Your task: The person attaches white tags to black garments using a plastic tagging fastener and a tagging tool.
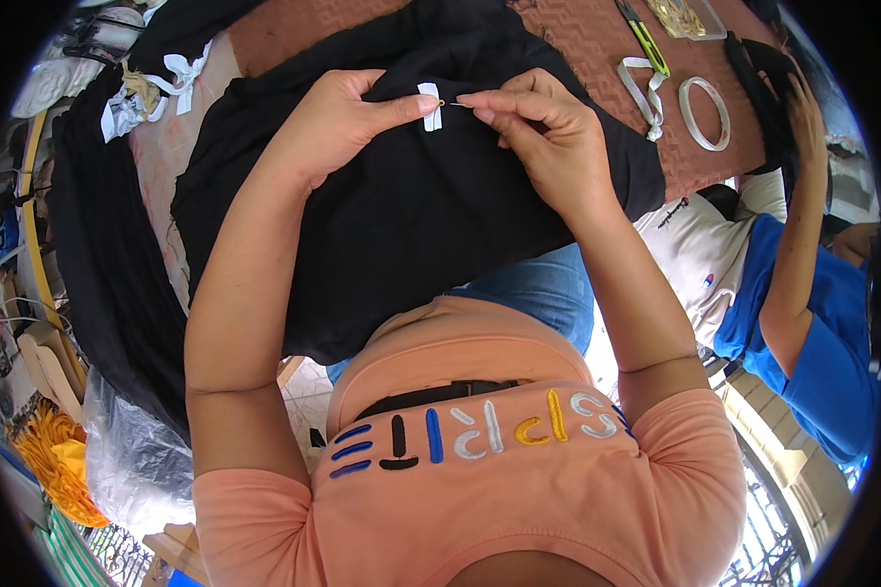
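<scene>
Carefully, the right hand (558, 132) pinches a thin metal pin (456, 104) between closed thumb and forefinger. Just left of its fingertips, the left hand's (338, 122) thumb presses on a white tag (433, 120) lying on black cloth (411, 215); its fingertips are hidden, so I cannot tell how closed it is. Right of the right hand lies a white ring (684, 110).
</scene>
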{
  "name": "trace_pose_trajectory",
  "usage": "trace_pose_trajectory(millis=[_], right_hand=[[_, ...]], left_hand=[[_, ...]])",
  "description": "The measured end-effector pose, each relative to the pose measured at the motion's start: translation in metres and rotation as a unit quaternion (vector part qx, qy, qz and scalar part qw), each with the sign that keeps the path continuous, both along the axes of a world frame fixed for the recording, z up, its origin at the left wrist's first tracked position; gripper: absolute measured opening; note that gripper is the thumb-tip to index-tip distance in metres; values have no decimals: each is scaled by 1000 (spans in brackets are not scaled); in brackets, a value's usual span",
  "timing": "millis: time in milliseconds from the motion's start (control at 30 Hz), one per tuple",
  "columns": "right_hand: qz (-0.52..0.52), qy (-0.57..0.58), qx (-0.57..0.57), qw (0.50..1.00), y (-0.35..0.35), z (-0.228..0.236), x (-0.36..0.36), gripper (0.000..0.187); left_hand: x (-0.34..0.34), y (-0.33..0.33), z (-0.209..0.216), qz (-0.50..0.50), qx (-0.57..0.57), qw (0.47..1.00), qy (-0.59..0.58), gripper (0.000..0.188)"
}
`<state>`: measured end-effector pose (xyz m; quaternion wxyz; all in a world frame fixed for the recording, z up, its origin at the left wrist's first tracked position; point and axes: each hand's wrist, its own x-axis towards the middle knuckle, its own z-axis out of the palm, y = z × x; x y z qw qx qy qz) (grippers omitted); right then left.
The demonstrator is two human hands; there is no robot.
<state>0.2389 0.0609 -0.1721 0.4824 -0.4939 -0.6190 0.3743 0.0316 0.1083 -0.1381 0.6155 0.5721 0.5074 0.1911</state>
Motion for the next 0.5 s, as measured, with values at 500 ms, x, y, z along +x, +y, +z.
trace_pose_trajectory(millis=[500], right_hand=[[-11,-42,22,999,1,-2,0,19]], left_hand=[[0,0,1,4,-10,1000,-4,29]])
